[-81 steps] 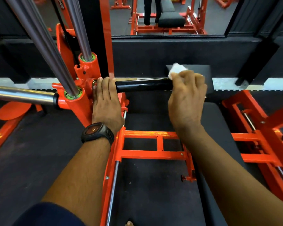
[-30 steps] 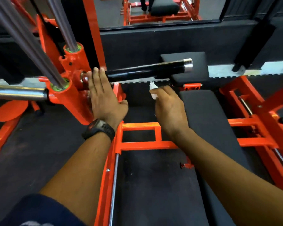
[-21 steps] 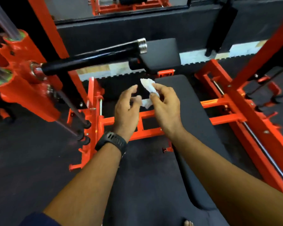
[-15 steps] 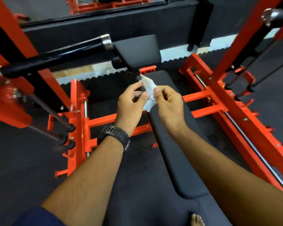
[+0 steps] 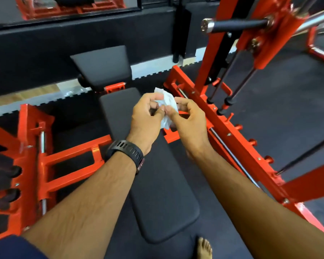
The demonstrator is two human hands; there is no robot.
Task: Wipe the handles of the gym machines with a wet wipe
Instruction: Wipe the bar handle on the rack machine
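The wipe [image 5: 166,100] sat bunched between both hands, held in the air over the far end of the bench [image 5: 157,184], near the middle of the view. The left grip [image 5: 146,116] was closed on it, thumb and curled fingers pinching the near edge of the cloth. The right grip [image 5: 188,118] pinched it too, thumb against forefinger, the other fingers loosely bent. The two thumbs almost touched. It looked as if the person was refolding or spreading the wipe to find a fresh face.

The handle [image 5: 236,26], black with a chrome cap, stuck out at the far right, higher than the hands and well apart from them. Whether it had been wiped could not be told, though it seemed the likely next target.

Several things could go wrong from there. Pulled between two pinches, a thin wet wipe might tear, or slip from one grip and fall onto the bench or the floor [image 5: 288,109], picking up grit that would then be smeared on the handle. Left crumpled, it would touch the handle over only a small patch, so parts of the bar, above all its underside, could be missed.

The reach itself carried risk. The orange frame [image 5: 195,94] rose just right of the hands, with pegs [image 5: 252,141] jutting from it. A quick swing of the right arm could knock a wrist or snag the wipe there. A bare foot [image 5: 204,247] stood close to the frame's base, so a step toward the handle might stub it.
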